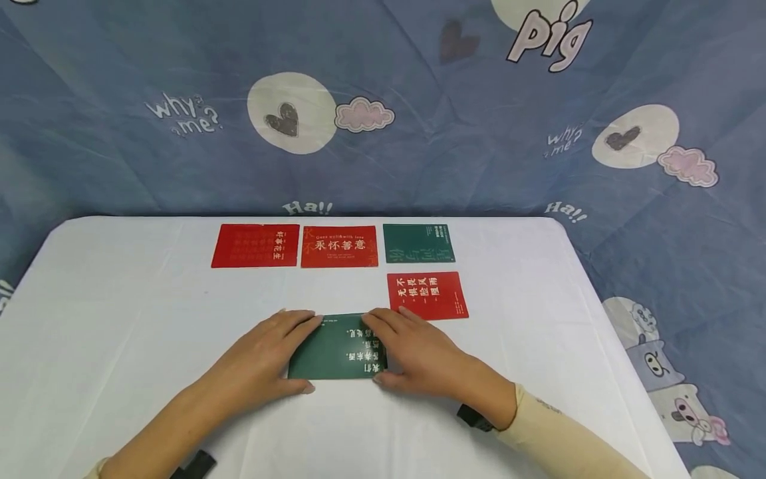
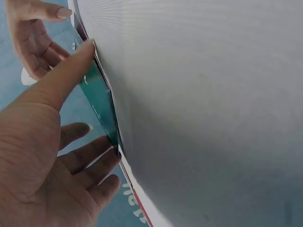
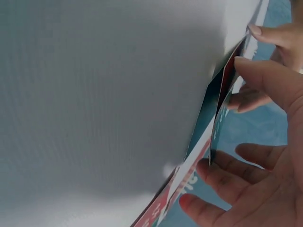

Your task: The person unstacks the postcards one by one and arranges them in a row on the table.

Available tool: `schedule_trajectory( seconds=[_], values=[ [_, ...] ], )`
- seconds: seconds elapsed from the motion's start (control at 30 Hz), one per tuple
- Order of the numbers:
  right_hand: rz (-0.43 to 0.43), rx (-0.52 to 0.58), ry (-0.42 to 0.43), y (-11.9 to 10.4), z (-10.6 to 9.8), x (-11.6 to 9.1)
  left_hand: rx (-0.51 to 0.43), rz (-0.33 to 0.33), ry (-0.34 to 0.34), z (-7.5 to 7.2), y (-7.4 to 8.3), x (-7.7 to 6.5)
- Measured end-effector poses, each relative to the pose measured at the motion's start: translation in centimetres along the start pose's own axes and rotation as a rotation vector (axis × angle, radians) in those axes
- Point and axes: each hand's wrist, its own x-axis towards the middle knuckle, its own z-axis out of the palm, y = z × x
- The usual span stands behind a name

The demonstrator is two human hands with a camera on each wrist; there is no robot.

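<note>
A dark green card (image 1: 335, 349) printed with white Chinese characters is near the front of the table, between both hands. My left hand (image 1: 272, 356) grips its left end, thumb at the near edge and fingertips at the far edge. At the other end, my right hand (image 1: 419, 352) holds the card the same way, fingers over the far corner and thumb by the near one. In the right wrist view the held card (image 3: 218, 125) tilts up on edge, with a red surface (image 3: 228, 78) and a second dark green surface (image 3: 204, 118) showing close behind it.
Along the back of the white table (image 1: 149, 319) lie a red card (image 1: 254, 246), another red card (image 1: 339, 246) and a green card (image 1: 419, 243). A third red card (image 1: 431, 296) sits just beyond my right fingertips. A blue patterned cloth (image 1: 383, 166) hangs behind.
</note>
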Motion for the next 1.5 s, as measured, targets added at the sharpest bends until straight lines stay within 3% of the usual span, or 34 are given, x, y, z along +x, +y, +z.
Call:
schedule_trajectory(
  seconds=[0.17,0.47,0.83,1.5],
  values=[
    [-0.009,0.061,0.017,0.3,-0.4,0.0,0.001,0.023,0.015,-0.4,-0.1,0.3],
    [-0.009,0.057,0.021,0.7,-0.3,-0.1,-0.006,0.018,0.013,-0.4,-0.4,0.5],
    [-0.01,0.158,-0.072,1.7,-0.4,0.7,-0.044,-0.01,-0.008,-0.3,-0.4,1.0],
    [-0.021,0.098,-0.127,0.1,-0.9,0.1,-0.061,-0.058,-0.084,-1.4,1.2,-0.4]
  ],
)
